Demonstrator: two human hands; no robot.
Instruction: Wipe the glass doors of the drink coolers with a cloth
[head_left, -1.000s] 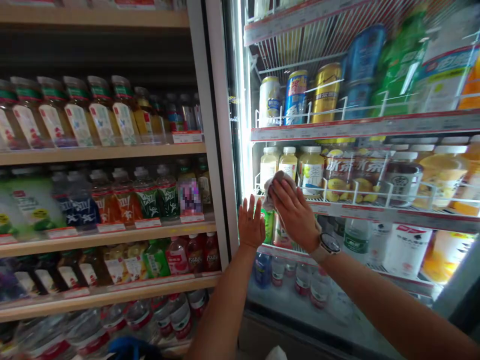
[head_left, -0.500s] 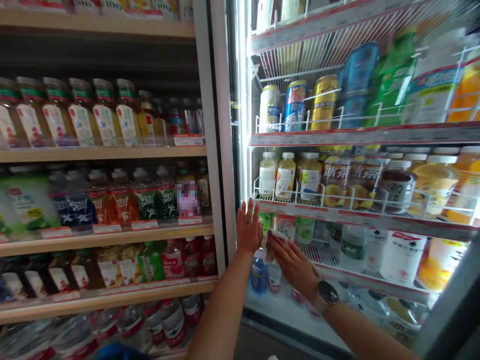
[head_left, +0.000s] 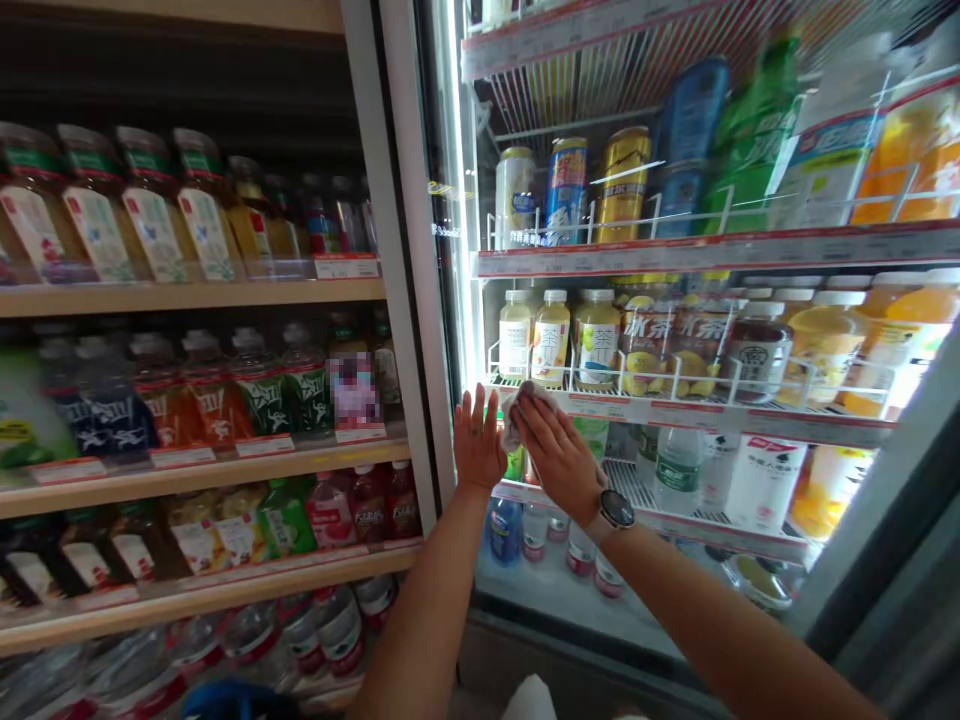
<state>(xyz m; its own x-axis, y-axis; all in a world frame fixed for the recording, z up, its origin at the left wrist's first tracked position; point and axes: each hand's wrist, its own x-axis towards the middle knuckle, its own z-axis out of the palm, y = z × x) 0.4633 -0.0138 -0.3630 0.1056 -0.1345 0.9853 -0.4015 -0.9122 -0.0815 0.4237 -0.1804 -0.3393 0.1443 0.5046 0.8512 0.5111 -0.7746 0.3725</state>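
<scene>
My left hand (head_left: 480, 440) lies flat with fingers apart against the glass door of the drinks fridge, near the door's left edge. Just to its right, my right hand (head_left: 556, 450) presses a crumpled white cloth (head_left: 513, 424) against the same glass. Its fingers lie extended over the cloth and cover most of it. A watch (head_left: 617, 508) sits on my right wrist. Behind the glass, around hand height, stand juice and tea bottles (head_left: 551, 340) on a wire shelf, partly hidden below by my hands.
Fridge shelves hold cans (head_left: 568, 192), a green bottle (head_left: 761, 130) and white cartons (head_left: 765, 482). At left, an open wooden shelf unit (head_left: 187, 295) carries rows of bottles with price tags. A grey upright frame (head_left: 409, 250) divides the two. Something blue (head_left: 240, 700) shows at the bottom edge.
My right hand has slid the cloth upward and slightly left over the glass, to the height of the shelf edge. The left hand stays by the door's edge. The view has shifted right.
</scene>
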